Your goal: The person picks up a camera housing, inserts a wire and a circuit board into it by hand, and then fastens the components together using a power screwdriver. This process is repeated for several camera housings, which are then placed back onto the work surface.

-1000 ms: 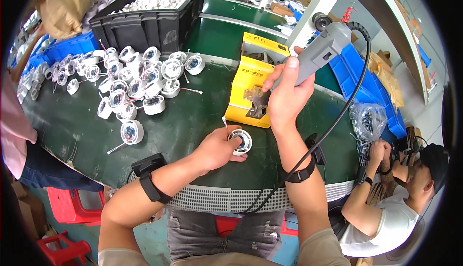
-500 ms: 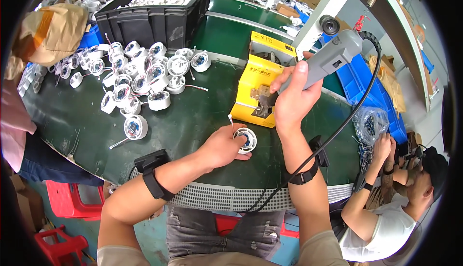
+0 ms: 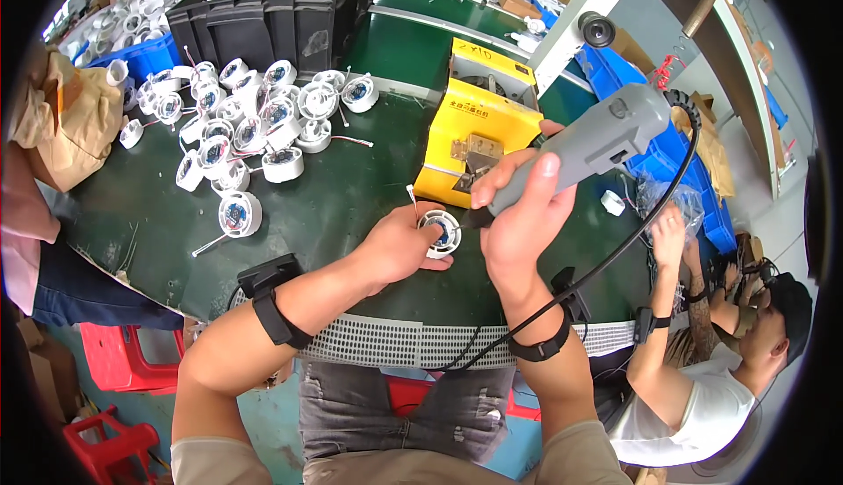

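Note:
My left hand is closed round a white round housing with a blue circuit board inside, the thumb over its face. From the housing's far side a thin wire with a small plug sticks up. In my right hand is a grey corded electric screwdriver, tilted with its black nose pointing down and left. Its tip is at the housing's right rim; whether it touches a screw is too small to tell. Just beyond both hands stands a yellow screw feeder with a metal pick-up block.
Many similar white housings with wires lie heaped at left. Behind them stands a black crate of white parts. A brown paper bag is at far left. The screwdriver's black cable crosses my right forearm. A co-worker sits at right.
My right hand has brought the screwdriver from the feeder down and left to the housing. The paper bag at left has shifted down. A white housing now lies near the co-worker's hands.

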A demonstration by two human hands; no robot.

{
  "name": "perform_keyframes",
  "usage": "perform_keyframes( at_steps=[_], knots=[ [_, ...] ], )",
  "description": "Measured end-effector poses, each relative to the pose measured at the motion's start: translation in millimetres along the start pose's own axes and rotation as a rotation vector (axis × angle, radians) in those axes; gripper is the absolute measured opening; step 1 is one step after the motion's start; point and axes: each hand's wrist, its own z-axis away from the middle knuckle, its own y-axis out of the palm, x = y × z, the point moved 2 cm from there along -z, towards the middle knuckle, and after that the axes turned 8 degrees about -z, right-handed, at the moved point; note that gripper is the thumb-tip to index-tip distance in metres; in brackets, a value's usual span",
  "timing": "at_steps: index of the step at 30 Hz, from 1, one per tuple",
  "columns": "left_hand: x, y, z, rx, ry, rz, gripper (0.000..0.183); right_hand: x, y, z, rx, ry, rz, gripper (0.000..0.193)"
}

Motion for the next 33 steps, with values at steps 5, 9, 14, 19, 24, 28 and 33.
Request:
perform_keyframes(
  at_steps=[5, 9, 14, 19, 24, 28, 33],
  knots=[
    [-0.1, 0.0, 0.8, 0.014, 0.008, 0.003, 0.032, -4.0, 3.9, 10.0, 0.082, 0.020, 0.012, 0.040],
    [0.6, 0.4, 0.4, 0.017, 0.000, -0.005, 0.033, -5.7, 2.7, 10.6, 0.083, 0.024, -0.003, 0.039],
    [-4.1, 1.4, 2.9, 0.021, -0.002, -0.021, 0.033, -10.3, 4.3, 12.6, 0.038, 0.061, -0.096, 0.039],
    [-6.7, 0.4, 5.0, 0.026, 0.005, -0.029, 0.034, -14.6, 2.8, 12.9, 0.095, 0.041, -0.053, 0.036],
    [-4.9, 4.8, 4.9, -0.059, 0.011, -0.012, 0.030, -17.1, -1.1, 13.1, 0.170, 0.048, -0.050, 0.033],
    [-7.3, 3.4, 6.1, -0.043, 0.012, -0.019, 0.030, -16.4, -1.6, 13.4, 0.183, 0.054, -0.052, 0.032],
    [-7.6, 1.4, 6.5, 0.028, -0.005, -0.053, 0.032, -11.5, 2.6, 13.5, 0.118, 0.098, -0.035, 0.031]
  ],
)
